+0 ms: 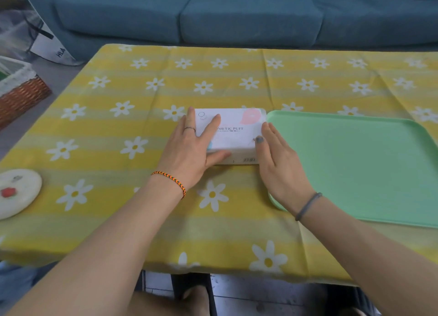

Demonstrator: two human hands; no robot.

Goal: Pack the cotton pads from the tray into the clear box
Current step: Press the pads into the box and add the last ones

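Near edge: the person's two bare forearms reach from the bottom of the view over the tablecloth, yellow with white daisies.
Far left, off the table: a wicker basket on the floor, and a printed bag leaning by the blue sofa that runs along the far side.
Left, near: a round white disc with a red mark lies on the cloth, well apart from the hands.
Left hand: the left hand, a ring on one finger and a braided band at the wrist, lies on the left end of the box with fingers straight and spread over the lid and the thumb against the near side; it presses rather than curls round.
Box: the clear box sits in the middle of the table, closed, white inside, its label reading "cosmetic puff"; its right end is just beside the tray's left edge.
Right hand: the right hand lies flat against the right end of the box, fingers straight and together, a grey band at the wrist.
Tray: the green tray on the right shows only bare surface.
Cotton pads: none loose in view; the box looks full of white.
Progress: judged nearly done, with the packing finished and only squaring or releasing the box left.
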